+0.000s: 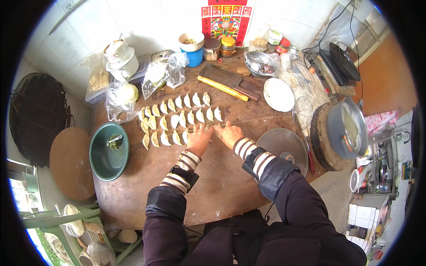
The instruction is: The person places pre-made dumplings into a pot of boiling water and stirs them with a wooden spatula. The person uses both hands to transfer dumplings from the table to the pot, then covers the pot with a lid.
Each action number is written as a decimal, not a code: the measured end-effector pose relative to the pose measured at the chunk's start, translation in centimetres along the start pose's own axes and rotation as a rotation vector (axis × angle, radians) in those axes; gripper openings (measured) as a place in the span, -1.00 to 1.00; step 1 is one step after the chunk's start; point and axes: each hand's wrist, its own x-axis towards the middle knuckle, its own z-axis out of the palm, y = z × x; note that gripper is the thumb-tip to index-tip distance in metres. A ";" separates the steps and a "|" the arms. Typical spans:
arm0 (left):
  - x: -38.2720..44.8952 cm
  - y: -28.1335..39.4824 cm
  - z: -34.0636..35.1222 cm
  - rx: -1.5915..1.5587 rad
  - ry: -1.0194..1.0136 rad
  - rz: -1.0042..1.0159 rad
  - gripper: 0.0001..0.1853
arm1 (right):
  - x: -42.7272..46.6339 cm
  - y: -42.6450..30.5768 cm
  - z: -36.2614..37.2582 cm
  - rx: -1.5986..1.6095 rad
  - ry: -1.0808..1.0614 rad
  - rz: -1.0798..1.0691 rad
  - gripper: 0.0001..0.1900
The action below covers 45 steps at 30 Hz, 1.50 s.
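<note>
Folded dumplings lie in three rows on the wooden table. At the right end of the front row, my left hand reaches down with its fingers low to the tabletop, close beside a dumpling. My right hand is just to its right, thumb and fingertips pointing towards the left hand. Something pale shows between the fingertips of both hands. The fingers largely cover it, so whether either hand grips a dumpling cannot be told.
A green basin with chopped filling and a spoon stands left. Behind the rows lie a cleaver and a rolling pin. Rightward are a white plate, a pot lid, a skimmer and a pot on a round wooden board.
</note>
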 end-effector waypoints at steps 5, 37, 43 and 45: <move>0.0 -0.3 0.5 -0.008 0.025 0.072 -0.65 | -1.0 0.0 -0.7 0.052 -0.060 -0.058 -0.47; -0.8 5.9 -9.0 -1.723 -0.249 -0.174 -0.53 | -17.3 4.6 -13.1 2.007 -0.006 -0.139 -0.58; -0.5 12.4 -12.5 -1.726 -0.281 -0.022 -0.51 | -26.0 8.8 -18.7 1.903 0.128 -0.133 -0.52; -0.4 15.1 -13.2 -1.705 -0.290 0.017 -0.51 | -28.8 10.9 -19.6 1.920 0.168 -0.163 -0.49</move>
